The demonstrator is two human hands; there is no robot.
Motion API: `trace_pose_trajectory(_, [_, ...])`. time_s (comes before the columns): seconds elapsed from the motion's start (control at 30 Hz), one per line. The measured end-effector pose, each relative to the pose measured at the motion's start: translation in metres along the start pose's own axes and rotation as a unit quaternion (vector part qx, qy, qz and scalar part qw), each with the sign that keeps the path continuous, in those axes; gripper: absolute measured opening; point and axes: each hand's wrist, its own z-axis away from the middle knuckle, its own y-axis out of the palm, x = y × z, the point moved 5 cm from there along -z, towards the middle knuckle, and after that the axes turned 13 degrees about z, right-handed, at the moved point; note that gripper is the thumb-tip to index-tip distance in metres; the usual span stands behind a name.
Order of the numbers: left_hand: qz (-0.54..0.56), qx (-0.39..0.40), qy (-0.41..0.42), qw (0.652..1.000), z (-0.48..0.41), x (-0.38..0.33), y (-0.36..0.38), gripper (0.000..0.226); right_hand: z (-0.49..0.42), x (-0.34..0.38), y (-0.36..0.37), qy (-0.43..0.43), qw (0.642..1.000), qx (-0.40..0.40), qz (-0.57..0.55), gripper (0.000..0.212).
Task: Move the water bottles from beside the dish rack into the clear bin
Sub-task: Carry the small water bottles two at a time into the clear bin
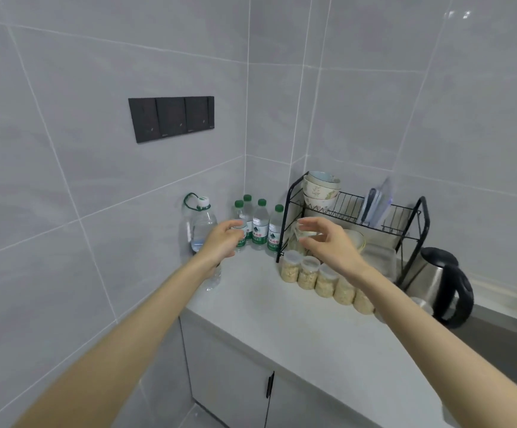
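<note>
Water bottles [260,225]: four green-capped, upright on the tabletop [281,322] between big jug [203,223] and dish rack [351,208]. Left grip [223,239] and right grip [328,242] open, empty, left nearest them. Looks like none binned; clear bin not visible.

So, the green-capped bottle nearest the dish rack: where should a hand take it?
Probably round its shoulder, from the front: the bottle stands upright, dish rack close on its right, neighbouring bottle on its left, crowding the sides.
</note>
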Motion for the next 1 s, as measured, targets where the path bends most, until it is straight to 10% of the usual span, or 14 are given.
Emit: trace_pose_trajectory(1.0, [-0.045,-0.148,0.001,0.988,-0.385,0.128,0.021,0.05,-0.308,-0.13,0.11,0.067,0.989,0.128,-0.022,0.036])
